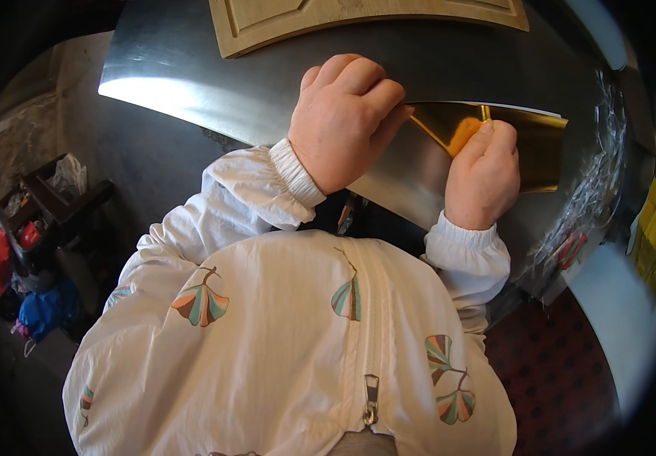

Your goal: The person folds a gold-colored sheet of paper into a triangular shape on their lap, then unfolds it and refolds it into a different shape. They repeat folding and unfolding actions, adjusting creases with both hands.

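A shiny gold foil sheet (542, 144) lies at the near edge of the grey metal tabletop (449, 72), partly folded over, with a pale edge along its far side. At its left end, my left hand (347, 121) is closed in a pinch on the sheet's corner, knuckles up. My right hand (487, 178) pinches the foil near its middle, thumb and forefinger together at a raised fold. An orange patch beside the right fingertips looks like a reflection in the foil. The fingers partly hide where each hand grips.
A light wooden panel (373, 9) with carved grooves lies at the table's far side. Crumpled clear plastic (590, 194) hangs at the right, near a red-handled tool (571, 251) and a yellow cloth (651, 228). On the left stand a dark crate (47, 182) and a blue bag (48, 308).
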Tool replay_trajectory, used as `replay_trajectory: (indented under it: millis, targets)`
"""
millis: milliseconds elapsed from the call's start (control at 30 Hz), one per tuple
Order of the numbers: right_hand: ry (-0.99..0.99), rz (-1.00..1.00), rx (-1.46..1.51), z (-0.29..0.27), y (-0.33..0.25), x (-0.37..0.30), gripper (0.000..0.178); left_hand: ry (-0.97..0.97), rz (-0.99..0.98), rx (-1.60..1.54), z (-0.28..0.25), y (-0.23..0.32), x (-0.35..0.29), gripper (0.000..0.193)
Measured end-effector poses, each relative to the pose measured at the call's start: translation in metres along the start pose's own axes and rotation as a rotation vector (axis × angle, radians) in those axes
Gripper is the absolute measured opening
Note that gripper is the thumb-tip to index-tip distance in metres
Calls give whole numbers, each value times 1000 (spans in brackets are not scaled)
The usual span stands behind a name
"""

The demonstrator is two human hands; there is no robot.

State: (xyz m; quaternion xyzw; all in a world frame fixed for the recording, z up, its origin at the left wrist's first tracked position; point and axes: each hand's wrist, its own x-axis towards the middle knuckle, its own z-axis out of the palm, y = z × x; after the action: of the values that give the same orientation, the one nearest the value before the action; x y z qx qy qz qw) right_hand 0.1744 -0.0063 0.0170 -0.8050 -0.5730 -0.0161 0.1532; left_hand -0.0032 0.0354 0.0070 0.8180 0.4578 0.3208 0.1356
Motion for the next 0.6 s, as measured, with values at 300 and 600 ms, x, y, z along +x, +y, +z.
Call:
replay_trajectory:
  millis: [300,600]
  targets:
    - [6,-27,-7,2,3,0,16,-85,259,22,7,24,-35,45]
    - [-34,-6,-9,1,3,3,16,-164,153,-32,10,24,-35,58]
